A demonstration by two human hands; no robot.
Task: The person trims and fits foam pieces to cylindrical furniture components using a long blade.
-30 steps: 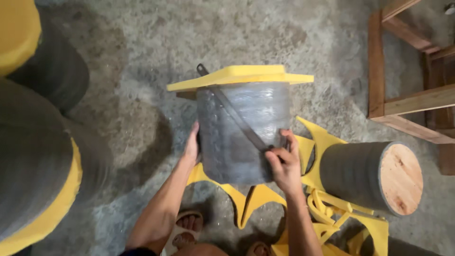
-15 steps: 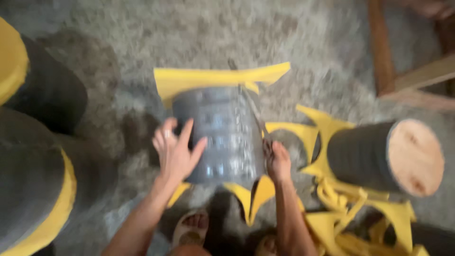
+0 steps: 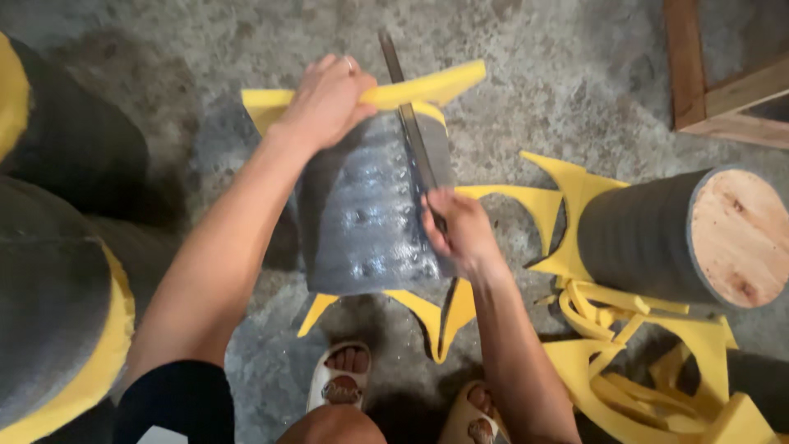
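A grey wrapped cylinder (image 3: pixel 370 214) is stood upright on the concrete floor (image 3: pixel 559 66), topped by a yellow foam sheet (image 3: pixel 427 86). The sheet's edge is gripped by the left hand (image 3: pixel 325 99). A long blade (image 3: pixel 411 131) is clasped by the right hand (image 3: pixel 460 230) against the cylinder's side. Yellow offcuts (image 3: pixel 641 362) lie beside a wood-capped roll (image 3: pixel 682 234).
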